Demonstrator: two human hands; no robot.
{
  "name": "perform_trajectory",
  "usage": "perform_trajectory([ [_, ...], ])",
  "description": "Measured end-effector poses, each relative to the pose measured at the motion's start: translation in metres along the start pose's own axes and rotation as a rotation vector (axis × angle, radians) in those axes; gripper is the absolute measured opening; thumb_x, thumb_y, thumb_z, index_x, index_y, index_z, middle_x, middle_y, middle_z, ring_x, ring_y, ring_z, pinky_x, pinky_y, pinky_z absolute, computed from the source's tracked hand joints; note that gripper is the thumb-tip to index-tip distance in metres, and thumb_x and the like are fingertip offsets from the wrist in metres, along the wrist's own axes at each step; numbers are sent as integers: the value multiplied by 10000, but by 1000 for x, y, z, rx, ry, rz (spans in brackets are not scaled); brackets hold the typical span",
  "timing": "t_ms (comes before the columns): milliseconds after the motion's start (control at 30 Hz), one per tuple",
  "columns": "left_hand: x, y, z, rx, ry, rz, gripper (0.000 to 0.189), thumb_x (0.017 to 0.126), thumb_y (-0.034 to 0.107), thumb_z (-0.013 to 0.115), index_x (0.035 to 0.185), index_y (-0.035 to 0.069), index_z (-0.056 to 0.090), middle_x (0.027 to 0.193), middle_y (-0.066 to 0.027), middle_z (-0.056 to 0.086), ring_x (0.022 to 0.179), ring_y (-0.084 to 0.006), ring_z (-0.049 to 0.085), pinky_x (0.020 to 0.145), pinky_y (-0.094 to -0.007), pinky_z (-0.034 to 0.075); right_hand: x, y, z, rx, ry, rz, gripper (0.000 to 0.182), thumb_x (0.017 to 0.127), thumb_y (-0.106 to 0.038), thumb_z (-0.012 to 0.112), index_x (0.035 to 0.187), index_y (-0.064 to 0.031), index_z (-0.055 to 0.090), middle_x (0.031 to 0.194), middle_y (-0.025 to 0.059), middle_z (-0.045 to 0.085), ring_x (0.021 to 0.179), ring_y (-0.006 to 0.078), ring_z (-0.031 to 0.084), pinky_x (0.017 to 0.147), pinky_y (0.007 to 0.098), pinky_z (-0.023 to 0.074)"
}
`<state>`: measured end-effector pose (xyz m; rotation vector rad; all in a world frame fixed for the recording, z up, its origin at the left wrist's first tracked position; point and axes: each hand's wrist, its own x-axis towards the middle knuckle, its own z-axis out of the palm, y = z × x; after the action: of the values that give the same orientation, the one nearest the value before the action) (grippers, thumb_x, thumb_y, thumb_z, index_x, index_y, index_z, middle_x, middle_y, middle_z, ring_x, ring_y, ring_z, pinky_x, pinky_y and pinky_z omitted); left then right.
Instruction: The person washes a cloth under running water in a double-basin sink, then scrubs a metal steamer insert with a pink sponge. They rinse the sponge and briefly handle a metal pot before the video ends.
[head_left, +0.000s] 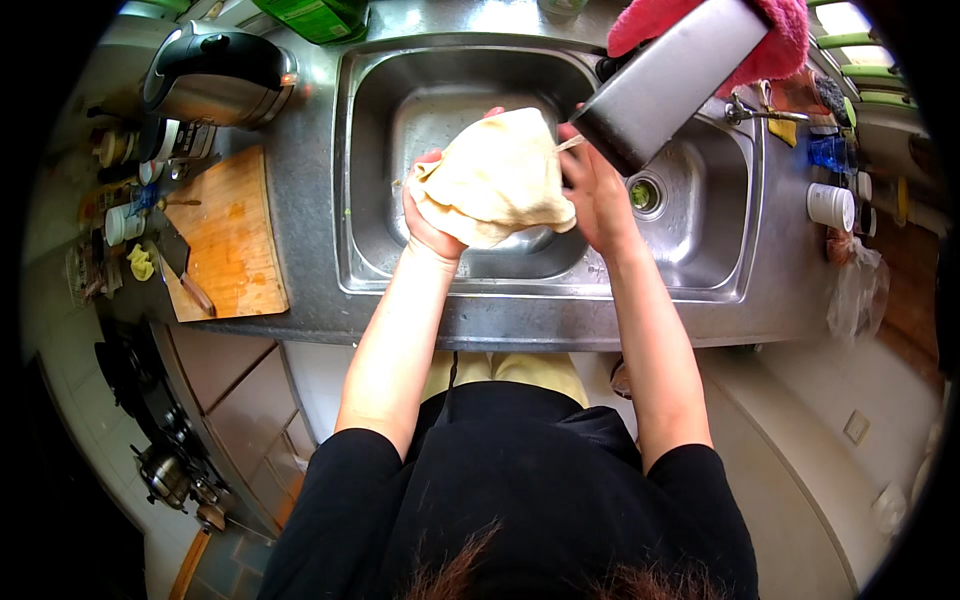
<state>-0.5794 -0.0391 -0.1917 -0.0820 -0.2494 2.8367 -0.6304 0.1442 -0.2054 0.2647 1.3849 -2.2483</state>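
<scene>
A cream cloth bag (499, 180), bunched and folded, is held above the larger sink basin (375, 150). My left hand (431, 214) supports it from below and from the left, its fingertips showing past the cloth edge. A thin string (571, 142) runs from the bag's right side towards my right hand (600, 191). That hand is raised beside the bag with blurred fingers, and whether it grips the string cannot be made out. A grey box-shaped object (675, 79) overhangs the right hand and hides part of the sink behind it.
A smaller basin (705, 240) has green scraps (641, 196) in its drain. Left stand an electric kettle (217, 79) and a wooden cutting board (232, 247) with a kitchen knife (187, 277). A pink towel (787, 37) hangs upper right. Jars and a white tub (830, 207) line the right.
</scene>
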Motion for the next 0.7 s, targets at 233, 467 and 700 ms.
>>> perform_trajectory([
  [233, 9, 16, -24, -102, -106, -107, 956, 845, 706, 422, 1451, -17, 262, 1450, -242, 355, 1336, -392, 357, 1124, -484, 246, 5, -20, 2, -165, 63, 226, 336, 981, -193, 494, 1244, 17, 497, 1122, 128, 619, 948, 179, 640, 816, 307, 531],
  [467, 28, 1, -71, 84, 407, 202, 445, 988, 389, 383, 1112, 19, 597, 1292, -165, 550, 1261, -320, 455, 1055, -491, 363, -12, 12, 37, -199, 152, -246, 289, 953, -109, 454, 1218, -28, 535, 1192, 112, 583, 1081, 195, 575, 926, 306, 467],
  [700, 30, -52, -39, 142, 356, 159, 441, 967, 313, 395, 1290, 24, 476, 1332, -128, 517, 1243, -268, 468, 1077, -427, 351, 45, 28, 22, -1298, 214, -507, 224, 857, -271, 585, 981, -88, 618, 1000, 149, 601, 758, 326, 631, 570, 409, 507],
])
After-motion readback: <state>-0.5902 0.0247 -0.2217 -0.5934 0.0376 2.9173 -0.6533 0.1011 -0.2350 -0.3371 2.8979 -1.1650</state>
